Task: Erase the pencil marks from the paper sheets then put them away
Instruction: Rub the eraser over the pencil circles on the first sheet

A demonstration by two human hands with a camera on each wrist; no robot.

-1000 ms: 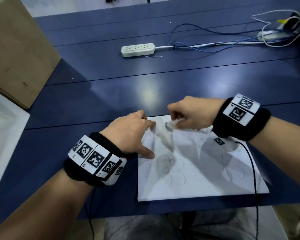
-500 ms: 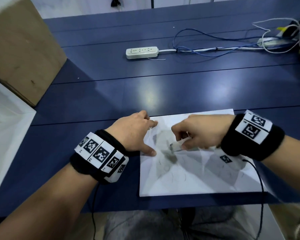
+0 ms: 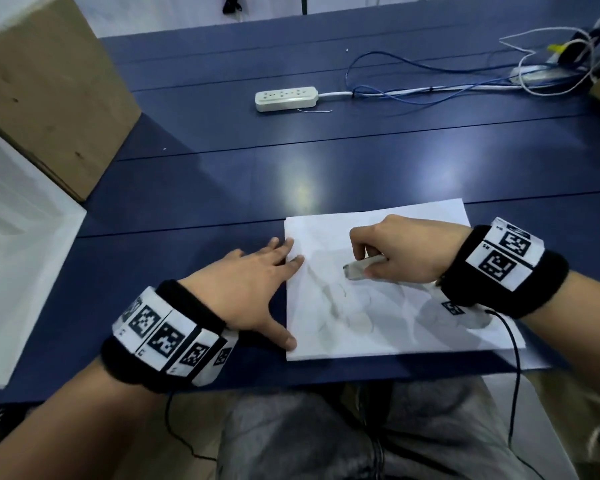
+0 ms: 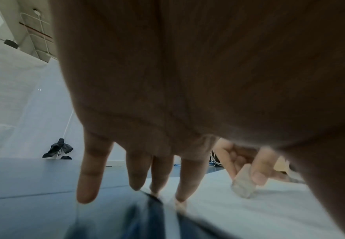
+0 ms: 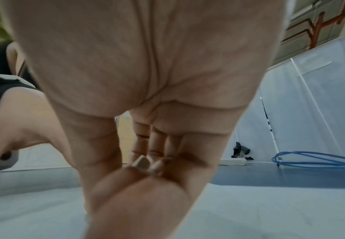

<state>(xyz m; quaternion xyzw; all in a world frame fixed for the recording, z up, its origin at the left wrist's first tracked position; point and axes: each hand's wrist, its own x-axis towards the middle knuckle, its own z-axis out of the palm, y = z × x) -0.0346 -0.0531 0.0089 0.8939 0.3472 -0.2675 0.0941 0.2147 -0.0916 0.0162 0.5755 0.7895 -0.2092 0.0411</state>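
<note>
1. The paper (image 3: 388, 306) lies flat on the blue table (image 3: 361, 161), under both hands and near the table's front edge.
2. The left hand (image 3: 246, 289) lies spread and flat, its fingertips (image 3: 297, 261) and thumb pressing the paper's left edge.
3. The right hand (image 3: 402, 251) curls round an eraser (image 3: 355, 268), pinching it with its tip down on the paper, just right of the left fingertips.
4. Faint pencil marks (image 3: 343, 292) show just below the eraser.
5. A power strip (image 3: 286, 98) lies well beyond the hands; a cardboard box (image 3: 49, 98) stands far left of them.
</note>
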